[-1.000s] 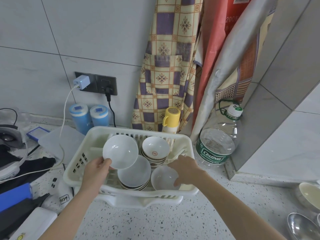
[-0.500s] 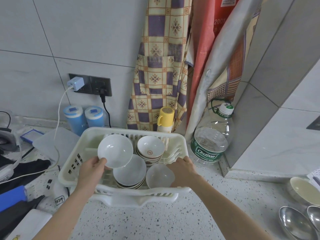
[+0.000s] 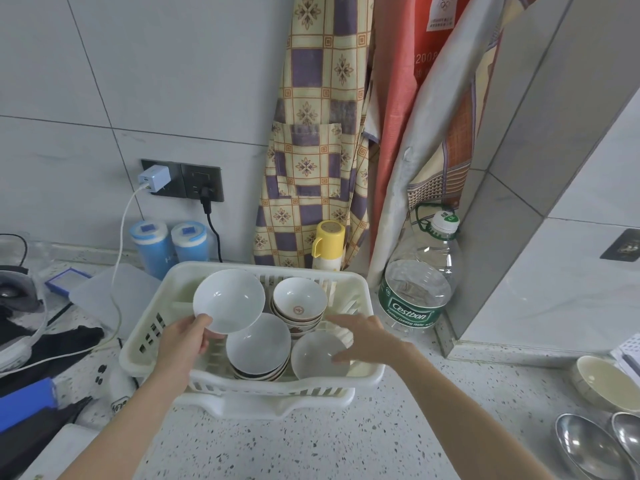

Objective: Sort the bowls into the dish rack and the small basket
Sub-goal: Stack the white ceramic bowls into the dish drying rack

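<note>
White glossy bowl [image 3: 229, 300] tilted in left hand [image 3: 183, 344].

1. Two arms enter from the bottom edge of the view, both bare from the lowest visible part of the forearm to the fingertips.
2. No sleeve, cuff or glove covers either arm.
3. The left hand [image 3: 183, 344] is bare, with no ring, watch or band showing on the fingers or wrist.
4. The right hand [image 3: 367, 337] is likewise bare, its wrist and fingers free of jewellery or straps.
5. The right hand's fingers [image 3: 341, 320] look soft-edged with blur, so their nails cannot be made out.
6. Both forearms are slender and smooth, without marks, tattoos or plasters.
</note>
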